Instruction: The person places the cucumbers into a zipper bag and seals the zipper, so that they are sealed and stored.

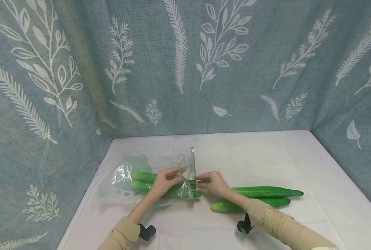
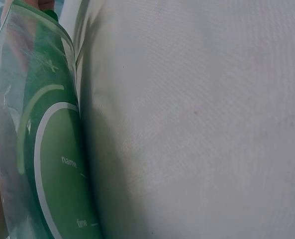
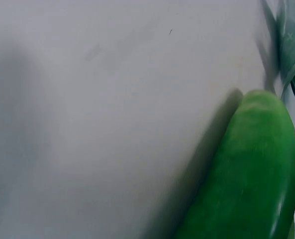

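Bag [image 1: 160, 180] mouth between both hands' fingers [image 1: 176, 172]

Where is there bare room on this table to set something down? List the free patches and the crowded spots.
Free: the far strip of the table below the curtain, and its right side beyond the loose cucumbers. Crowded: the left-centre, where the plastic bag of cucumbers lies, with the left hand and right hand pinching its open mouth.
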Motion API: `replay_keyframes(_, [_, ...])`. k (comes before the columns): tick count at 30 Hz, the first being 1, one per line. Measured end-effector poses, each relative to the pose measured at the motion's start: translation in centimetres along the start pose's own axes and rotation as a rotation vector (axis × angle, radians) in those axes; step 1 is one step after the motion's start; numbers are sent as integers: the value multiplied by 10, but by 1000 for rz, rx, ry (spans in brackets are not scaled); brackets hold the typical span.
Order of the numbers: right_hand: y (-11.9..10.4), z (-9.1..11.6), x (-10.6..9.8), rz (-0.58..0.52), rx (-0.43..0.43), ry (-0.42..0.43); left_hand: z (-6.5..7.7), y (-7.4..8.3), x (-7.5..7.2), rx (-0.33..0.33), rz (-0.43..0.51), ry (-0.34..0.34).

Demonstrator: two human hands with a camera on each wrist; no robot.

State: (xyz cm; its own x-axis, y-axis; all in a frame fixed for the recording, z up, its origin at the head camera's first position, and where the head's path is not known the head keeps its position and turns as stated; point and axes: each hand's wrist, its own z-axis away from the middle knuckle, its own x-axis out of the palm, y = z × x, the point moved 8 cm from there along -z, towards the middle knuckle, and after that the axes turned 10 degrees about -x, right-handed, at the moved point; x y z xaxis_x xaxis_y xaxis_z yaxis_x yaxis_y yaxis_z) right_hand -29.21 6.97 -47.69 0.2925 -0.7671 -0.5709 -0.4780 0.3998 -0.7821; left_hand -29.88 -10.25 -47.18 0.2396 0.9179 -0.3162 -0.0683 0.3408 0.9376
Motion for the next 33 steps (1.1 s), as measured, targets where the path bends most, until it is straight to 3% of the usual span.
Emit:
replay_keyframes(5, [3,5,-7,28,10,-14,0,-2,0,-23,10,-4])
replay_keyframes(13, [6,22,-24,66,19,0,0,-3,1,-3,12,-5])
replay_keyframes(33, [1,58,-62,50,-70,68,-3,-3,2,6,0,18])
